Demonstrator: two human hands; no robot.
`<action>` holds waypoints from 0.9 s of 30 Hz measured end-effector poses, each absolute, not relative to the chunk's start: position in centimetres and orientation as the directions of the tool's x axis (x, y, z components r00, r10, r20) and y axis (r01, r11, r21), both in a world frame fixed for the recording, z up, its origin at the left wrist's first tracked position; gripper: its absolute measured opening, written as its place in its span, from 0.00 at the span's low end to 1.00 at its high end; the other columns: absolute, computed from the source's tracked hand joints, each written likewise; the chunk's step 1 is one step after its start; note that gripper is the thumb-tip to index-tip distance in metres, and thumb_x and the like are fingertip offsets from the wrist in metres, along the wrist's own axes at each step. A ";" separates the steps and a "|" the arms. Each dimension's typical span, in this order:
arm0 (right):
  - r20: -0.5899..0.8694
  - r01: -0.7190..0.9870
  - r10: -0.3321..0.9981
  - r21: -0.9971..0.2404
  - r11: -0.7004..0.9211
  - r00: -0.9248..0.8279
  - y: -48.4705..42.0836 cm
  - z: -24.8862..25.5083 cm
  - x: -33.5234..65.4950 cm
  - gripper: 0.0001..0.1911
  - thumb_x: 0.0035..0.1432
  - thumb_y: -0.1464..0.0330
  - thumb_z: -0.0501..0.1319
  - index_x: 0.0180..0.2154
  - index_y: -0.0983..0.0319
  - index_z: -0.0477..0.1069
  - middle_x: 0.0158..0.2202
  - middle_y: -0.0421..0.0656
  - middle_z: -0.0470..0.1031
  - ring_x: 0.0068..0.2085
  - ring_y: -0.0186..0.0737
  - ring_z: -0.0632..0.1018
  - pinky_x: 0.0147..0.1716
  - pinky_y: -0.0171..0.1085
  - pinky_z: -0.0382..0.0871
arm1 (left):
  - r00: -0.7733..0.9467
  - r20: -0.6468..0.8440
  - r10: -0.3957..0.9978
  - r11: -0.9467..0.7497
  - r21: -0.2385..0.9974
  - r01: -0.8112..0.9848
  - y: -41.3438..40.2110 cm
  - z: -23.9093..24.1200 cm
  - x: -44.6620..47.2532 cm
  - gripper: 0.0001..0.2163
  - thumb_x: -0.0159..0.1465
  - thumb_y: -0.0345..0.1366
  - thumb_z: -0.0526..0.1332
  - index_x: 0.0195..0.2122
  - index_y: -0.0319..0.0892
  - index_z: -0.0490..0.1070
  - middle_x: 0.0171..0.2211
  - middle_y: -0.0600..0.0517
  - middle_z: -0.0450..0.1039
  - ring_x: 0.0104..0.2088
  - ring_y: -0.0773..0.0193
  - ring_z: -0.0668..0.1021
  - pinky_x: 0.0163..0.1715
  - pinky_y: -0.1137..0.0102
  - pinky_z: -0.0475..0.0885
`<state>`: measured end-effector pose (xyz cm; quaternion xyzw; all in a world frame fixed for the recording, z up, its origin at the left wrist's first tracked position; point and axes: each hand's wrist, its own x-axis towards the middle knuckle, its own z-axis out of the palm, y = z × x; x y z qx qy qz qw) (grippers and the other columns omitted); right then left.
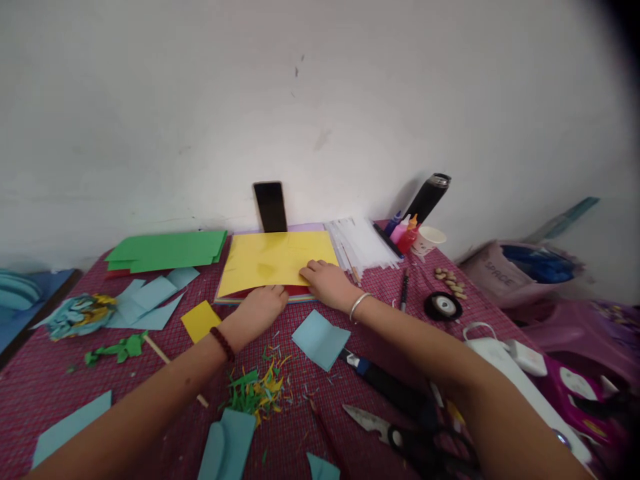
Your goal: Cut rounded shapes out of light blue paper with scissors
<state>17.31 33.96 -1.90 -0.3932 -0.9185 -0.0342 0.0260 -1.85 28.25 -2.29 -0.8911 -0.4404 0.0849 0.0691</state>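
Observation:
A yellow sheet of paper (pixel 280 253) lies on top of a stack of coloured sheets by the wall. Its front edge is raised a little, and red paper shows beneath. My left hand (pixel 260 310) is at this front edge with fingers curled in; the fingertips are partly hidden. My right hand (pixel 327 283) grips the sheet's right front part, its fingers bent over the yellow surface. In front of the stack lie a folded light-blue paper (pixel 320 339) and a small yellow piece (pixel 200 321). Green and yellow paper shreds (pixel 257 390) are scattered nearer to me.
A phone (pixel 271 207) leans against the wall. Green sheets (pixel 167 251) lie left. Right are white sticks (pixel 363 241), glue bottles (pixel 406 233), a paper cup (pixel 429 240), a black flask (pixel 429 197) and black tape (pixel 443 306). Scissors (pixel 370 423) and a cutter (pixel 385 383) lie in front.

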 end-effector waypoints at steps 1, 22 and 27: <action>0.074 0.721 0.718 0.044 0.691 -0.693 33.8 -2.0 17.6 0.12 0.62 0.71 0.53 0.47 0.61 0.67 0.45 0.48 0.70 0.45 0.45 0.72 0.43 0.40 0.66 | 0.590 -0.089 0.802 -0.595 -0.197 0.779 28.3 -2.3 -1.8 0.09 0.62 0.24 0.56 0.42 0.34 0.71 0.40 0.41 0.74 0.40 0.56 0.77 0.42 0.62 0.72; 0.089 0.850 0.858 -0.122 0.513 -0.505 36.8 -1.6 21.0 0.18 0.63 0.74 0.48 0.50 0.61 0.70 0.48 0.47 0.76 0.48 0.42 0.76 0.44 0.34 0.64 | 0.474 -0.074 0.878 -0.479 -0.101 0.872 29.5 -2.0 -2.8 0.09 0.65 0.32 0.51 0.36 0.36 0.70 0.36 0.42 0.74 0.35 0.59 0.78 0.40 0.65 0.71; 0.088 0.855 0.863 -0.117 0.505 -0.498 36.4 -1.9 21.0 0.17 0.63 0.74 0.49 0.48 0.61 0.70 0.47 0.47 0.77 0.47 0.43 0.77 0.42 0.34 0.64 | 0.494 -0.111 0.862 -0.505 -0.125 0.854 29.8 -1.5 -2.0 0.10 0.62 0.23 0.50 0.38 0.35 0.70 0.35 0.39 0.74 0.34 0.57 0.78 0.37 0.64 0.72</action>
